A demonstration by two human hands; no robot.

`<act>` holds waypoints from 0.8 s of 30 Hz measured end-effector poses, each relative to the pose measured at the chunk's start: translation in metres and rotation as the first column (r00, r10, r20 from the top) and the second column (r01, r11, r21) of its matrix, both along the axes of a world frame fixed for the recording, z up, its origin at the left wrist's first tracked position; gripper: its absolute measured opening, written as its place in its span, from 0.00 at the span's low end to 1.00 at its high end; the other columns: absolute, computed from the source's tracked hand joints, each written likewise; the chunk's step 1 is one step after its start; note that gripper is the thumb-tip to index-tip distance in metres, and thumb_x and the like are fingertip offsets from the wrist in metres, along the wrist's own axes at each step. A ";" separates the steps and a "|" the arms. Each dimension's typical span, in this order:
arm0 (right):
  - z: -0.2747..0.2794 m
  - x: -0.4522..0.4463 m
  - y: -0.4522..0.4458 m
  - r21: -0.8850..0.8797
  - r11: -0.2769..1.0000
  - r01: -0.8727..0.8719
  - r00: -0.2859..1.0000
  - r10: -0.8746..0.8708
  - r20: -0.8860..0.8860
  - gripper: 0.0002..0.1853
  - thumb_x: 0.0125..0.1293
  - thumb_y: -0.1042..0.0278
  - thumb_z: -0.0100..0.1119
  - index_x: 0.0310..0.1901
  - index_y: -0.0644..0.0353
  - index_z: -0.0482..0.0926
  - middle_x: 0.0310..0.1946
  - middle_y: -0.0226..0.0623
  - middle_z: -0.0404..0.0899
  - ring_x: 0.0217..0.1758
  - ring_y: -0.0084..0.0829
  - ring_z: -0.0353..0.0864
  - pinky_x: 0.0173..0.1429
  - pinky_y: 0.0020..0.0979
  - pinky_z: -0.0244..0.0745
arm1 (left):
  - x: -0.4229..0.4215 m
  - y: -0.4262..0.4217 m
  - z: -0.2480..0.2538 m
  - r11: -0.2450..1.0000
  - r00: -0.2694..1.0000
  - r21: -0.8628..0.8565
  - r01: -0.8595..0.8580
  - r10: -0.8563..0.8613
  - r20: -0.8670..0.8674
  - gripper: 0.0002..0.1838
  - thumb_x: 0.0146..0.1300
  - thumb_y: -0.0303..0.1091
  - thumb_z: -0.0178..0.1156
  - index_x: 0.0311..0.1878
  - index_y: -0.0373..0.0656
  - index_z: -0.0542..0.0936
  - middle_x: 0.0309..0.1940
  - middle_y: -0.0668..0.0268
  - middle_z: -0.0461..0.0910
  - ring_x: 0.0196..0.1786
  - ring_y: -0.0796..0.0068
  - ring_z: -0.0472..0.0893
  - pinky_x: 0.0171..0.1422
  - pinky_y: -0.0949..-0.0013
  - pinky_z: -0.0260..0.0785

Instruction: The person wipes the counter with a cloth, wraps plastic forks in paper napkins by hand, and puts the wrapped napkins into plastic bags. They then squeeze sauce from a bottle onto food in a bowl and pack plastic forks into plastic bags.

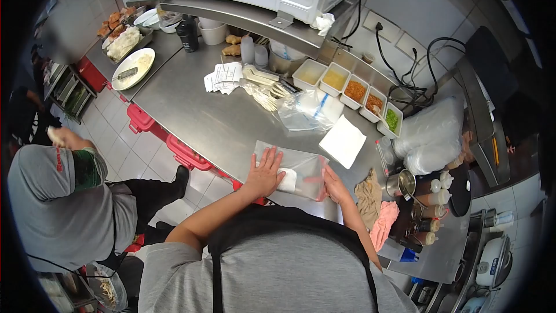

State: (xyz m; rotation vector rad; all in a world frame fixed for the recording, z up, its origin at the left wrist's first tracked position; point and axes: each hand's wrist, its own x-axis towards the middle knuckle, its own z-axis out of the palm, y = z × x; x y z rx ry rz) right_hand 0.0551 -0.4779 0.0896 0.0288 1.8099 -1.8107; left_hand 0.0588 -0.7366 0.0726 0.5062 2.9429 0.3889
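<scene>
Plastic bag (pixel 304 165), long axis running crosswise, left hand (pixel 266 175) spread open on top, right hand (pixel 336 185) gripping right end

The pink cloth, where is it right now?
In the head view, the pink cloth is on the right side, between the brown cloth and the squeeze bottles, near the person's right arm.
</scene>
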 end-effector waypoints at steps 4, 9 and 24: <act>0.006 0.010 0.019 0.133 0.988 0.083 0.996 -0.077 -0.048 0.30 0.76 0.49 0.33 0.74 0.48 0.42 0.38 0.45 0.83 0.13 0.26 0.75 0.19 0.27 0.76 | 0.009 0.007 -0.003 0.998 0.997 0.001 -0.066 0.066 0.045 0.36 0.71 0.53 0.38 0.75 0.42 0.48 0.76 0.55 0.39 0.78 0.53 0.39 0.74 0.36 0.32; 0.032 0.013 0.018 0.453 0.765 0.457 0.870 -0.279 -0.406 0.26 0.74 0.56 0.39 0.70 0.56 0.56 0.35 0.50 0.82 0.24 0.39 0.81 0.33 0.37 0.79 | 0.005 0.019 0.010 0.995 0.991 -0.016 -0.102 0.103 0.080 0.37 0.70 0.54 0.40 0.74 0.42 0.49 0.76 0.55 0.37 0.78 0.53 0.37 0.74 0.37 0.30; -0.008 -0.010 0.035 0.463 0.756 0.462 0.689 0.023 -0.725 0.34 0.44 0.68 0.74 0.57 0.57 0.74 0.51 0.42 0.73 0.56 0.44 0.70 0.59 0.42 0.66 | -0.041 0.039 -0.007 0.979 0.959 0.053 0.199 -0.184 -0.218 0.36 0.68 0.54 0.46 0.74 0.46 0.53 0.76 0.62 0.45 0.77 0.58 0.44 0.72 0.33 0.35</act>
